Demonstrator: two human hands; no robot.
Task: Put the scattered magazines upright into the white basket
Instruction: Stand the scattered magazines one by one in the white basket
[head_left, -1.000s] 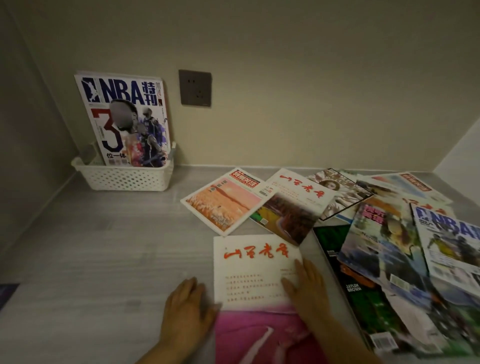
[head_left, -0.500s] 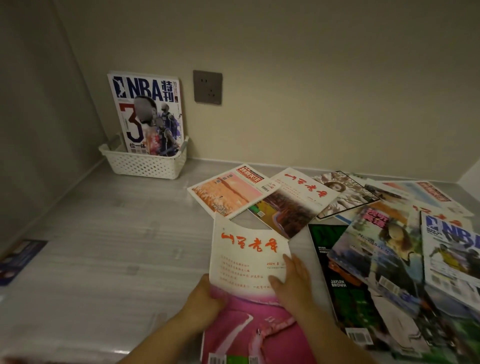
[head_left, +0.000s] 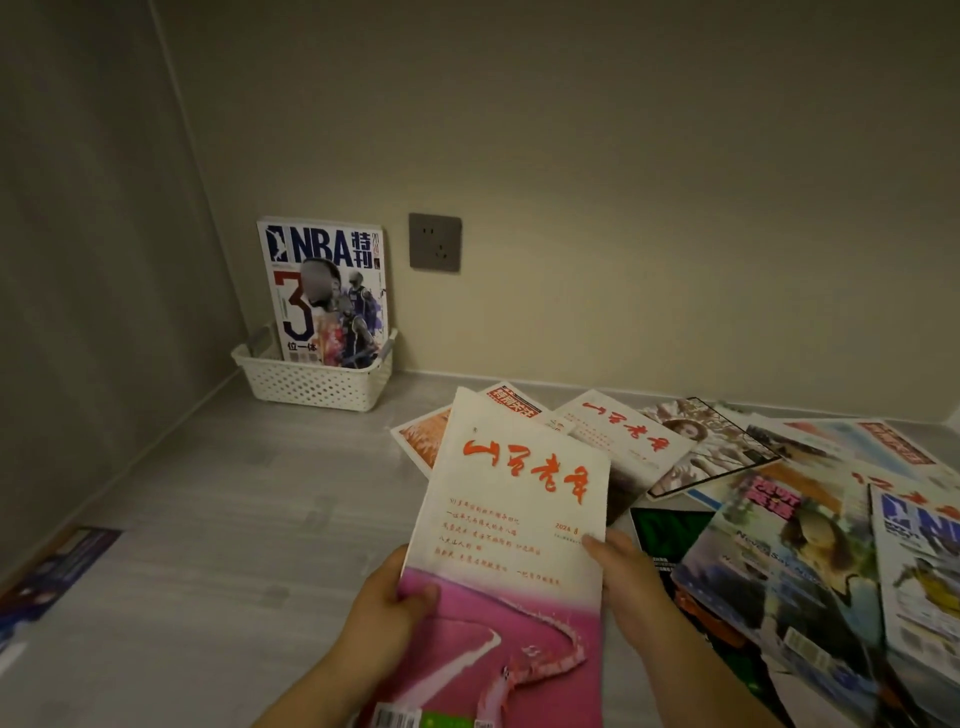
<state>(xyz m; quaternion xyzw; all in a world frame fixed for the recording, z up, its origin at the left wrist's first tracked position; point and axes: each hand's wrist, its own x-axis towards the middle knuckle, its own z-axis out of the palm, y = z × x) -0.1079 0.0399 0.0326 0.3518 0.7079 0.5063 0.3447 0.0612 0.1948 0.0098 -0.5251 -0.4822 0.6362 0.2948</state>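
Observation:
A white and pink magazine (head_left: 514, 525) with red calligraphy is lifted off the grey surface, tilted toward me. My left hand (head_left: 387, 605) grips its left edge with the thumb on the cover. My right hand (head_left: 623, 571) holds its right edge. The white basket (head_left: 311, 384) stands in the far left corner against the wall. An NBA magazine (head_left: 327, 291) stands upright in it. Several scattered magazines (head_left: 779, 493) lie overlapping to the right, among them a second red-calligraphy issue (head_left: 623, 441).
A grey wall socket (head_left: 435, 242) sits on the back wall right of the basket. A side wall runs along the left. A dark blue booklet (head_left: 57, 566) lies at the left edge of the surface. Bare grey surface (head_left: 234, 519) stretches between me and the basket.
Both hands took hold of the white and pink magazine, which lay flat, and raised it off the surface. My view has shifted left and back, so the basket appears nearer the middle.

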